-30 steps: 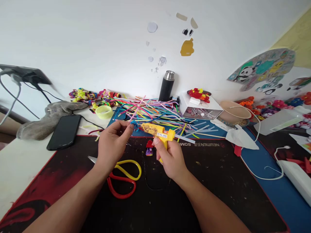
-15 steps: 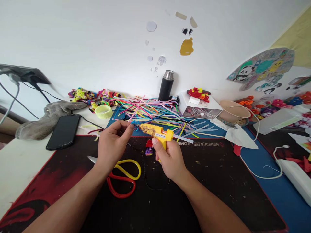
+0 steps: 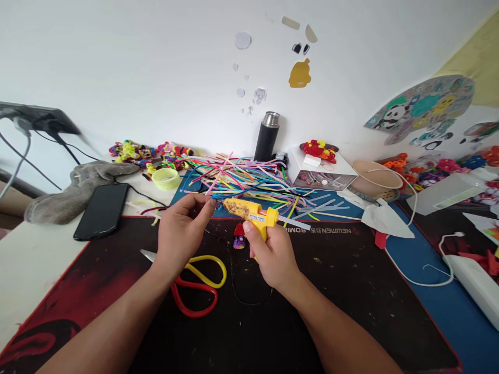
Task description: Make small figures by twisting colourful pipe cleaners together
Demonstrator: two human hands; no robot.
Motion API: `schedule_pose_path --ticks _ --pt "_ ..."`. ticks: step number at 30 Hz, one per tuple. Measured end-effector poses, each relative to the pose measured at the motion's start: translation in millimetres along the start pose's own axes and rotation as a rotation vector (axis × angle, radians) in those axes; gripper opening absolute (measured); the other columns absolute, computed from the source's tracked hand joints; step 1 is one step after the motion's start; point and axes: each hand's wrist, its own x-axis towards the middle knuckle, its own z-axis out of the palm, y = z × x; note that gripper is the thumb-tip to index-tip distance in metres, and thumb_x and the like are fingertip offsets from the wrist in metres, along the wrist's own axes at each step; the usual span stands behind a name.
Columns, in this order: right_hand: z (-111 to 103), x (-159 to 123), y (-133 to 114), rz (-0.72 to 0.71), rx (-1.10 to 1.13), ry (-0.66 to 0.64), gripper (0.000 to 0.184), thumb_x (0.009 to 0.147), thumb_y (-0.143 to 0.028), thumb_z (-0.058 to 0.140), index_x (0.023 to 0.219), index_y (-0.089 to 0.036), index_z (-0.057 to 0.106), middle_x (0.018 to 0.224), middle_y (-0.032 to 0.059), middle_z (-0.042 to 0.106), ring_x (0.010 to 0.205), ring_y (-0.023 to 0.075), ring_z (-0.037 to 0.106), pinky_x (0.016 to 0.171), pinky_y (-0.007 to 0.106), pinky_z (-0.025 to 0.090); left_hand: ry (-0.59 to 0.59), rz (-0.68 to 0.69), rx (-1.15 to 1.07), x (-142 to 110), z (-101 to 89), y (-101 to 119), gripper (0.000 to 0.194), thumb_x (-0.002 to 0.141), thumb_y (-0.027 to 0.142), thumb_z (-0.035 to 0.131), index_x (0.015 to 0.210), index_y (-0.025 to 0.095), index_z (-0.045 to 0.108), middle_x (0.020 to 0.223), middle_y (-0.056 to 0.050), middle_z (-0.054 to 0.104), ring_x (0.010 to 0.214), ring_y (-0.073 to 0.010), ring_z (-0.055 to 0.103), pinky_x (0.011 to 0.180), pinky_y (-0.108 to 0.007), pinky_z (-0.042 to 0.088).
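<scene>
Head view | left hand (image 3: 181,226) pinches a small blue bit (image 3: 217,197) in front of colored sticks (image 3: 237,174) | right hand (image 3: 273,254) wraps around yellow glue gun (image 3: 255,214), tip close to the blue bit | scissors (image 3: 225,271) on black mat (image 3: 241,337)

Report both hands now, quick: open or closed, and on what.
Left hand: closed, pinching a small blue piece at its fingertips.
Right hand: closed around the handle of the yellow glue gun.

on your tabletop (image 3: 42,259), a black flask (image 3: 266,143) stands near the far edge, a phone (image 3: 102,212) toward the left edge.
</scene>
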Motion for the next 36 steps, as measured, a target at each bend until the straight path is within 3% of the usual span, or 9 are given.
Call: schedule_pose_path --ticks 36 --pt "-2.5 -0.8 0.1 -0.004 -0.028 0.037 0.053 0.105 -0.055 0.054 0.06 -0.026 0.052 0.047 0.0008 0.053 0.052 0.0189 0.056 0.053 0.031 0.037 0.03 0.029 0.041 -1.2 0.8 0.0 0.025 0.087 0.046 0.071 0.078 0.023 0.071 0.067 0.003 0.065 0.059 -0.0153 0.053 0.059 -0.027 0.042"
